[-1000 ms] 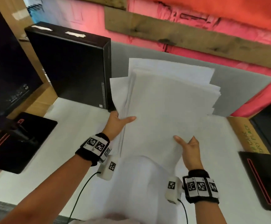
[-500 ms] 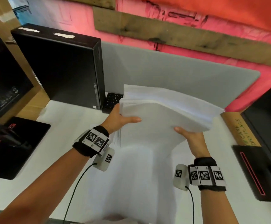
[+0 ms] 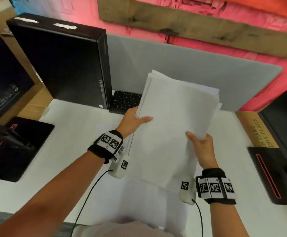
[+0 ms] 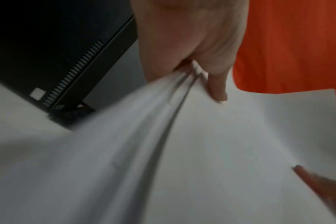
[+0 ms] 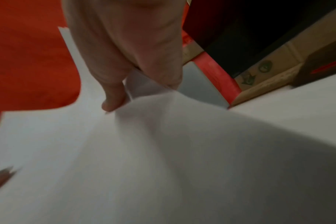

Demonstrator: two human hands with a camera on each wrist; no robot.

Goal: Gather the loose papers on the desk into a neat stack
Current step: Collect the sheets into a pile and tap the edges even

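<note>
A thick bundle of white papers [image 3: 173, 113] hangs above the white desk [image 3: 67, 144], tilted up toward the back divider. My left hand [image 3: 134, 118] grips its left edge, thumb on top and fingers underneath. My right hand [image 3: 199, 142] grips its right edge the same way. In the left wrist view the sheets [image 4: 182, 144] fan slightly at the pinched edge under my left hand [image 4: 192, 65]. The right wrist view shows my right hand [image 5: 125, 68] pinching the bundle [image 5: 144, 151]. The far edges of the sheets are uneven.
A black computer tower [image 3: 67, 65] stands at the back left, a black keyboard [image 3: 125, 101] beside it against the grey divider [image 3: 190, 69]. Monitor bases [image 3: 16, 147] [image 3: 274, 175] sit at both sides. A cardboard box [image 3: 257, 130] lies at the right.
The bundle dropped flatter half a second ago, then rose again and tilted up. Its sheets lie more squared together than one second ago. Both hands kept their grip.
</note>
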